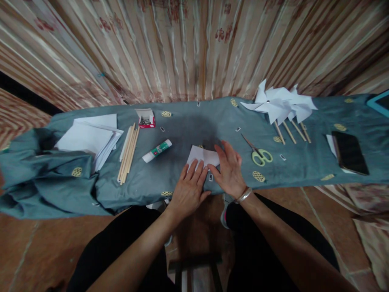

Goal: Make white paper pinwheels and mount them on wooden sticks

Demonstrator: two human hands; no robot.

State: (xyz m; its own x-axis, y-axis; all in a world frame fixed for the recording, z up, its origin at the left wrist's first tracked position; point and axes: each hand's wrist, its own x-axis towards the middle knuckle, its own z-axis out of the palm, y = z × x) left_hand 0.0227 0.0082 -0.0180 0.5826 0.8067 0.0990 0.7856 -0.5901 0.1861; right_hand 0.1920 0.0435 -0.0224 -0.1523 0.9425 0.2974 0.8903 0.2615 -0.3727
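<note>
A small white sheet of paper, which looks folded, lies on the cloth in front of me. My left hand rests flat, its fingertips on the paper's near left edge. At the right end of the paper is my right hand, wearing a silver bracelet; its thumb and index finger are spread apart and touch the sheet. A capped glue stick lies left of the paper. To the right are scissors with light green handles.
Further left are wooden sticks, a stack of white paper and a small red box of metal pins. Several paper pinwheels lie at the back right, near a dark phone. A striped curtain hangs behind the table.
</note>
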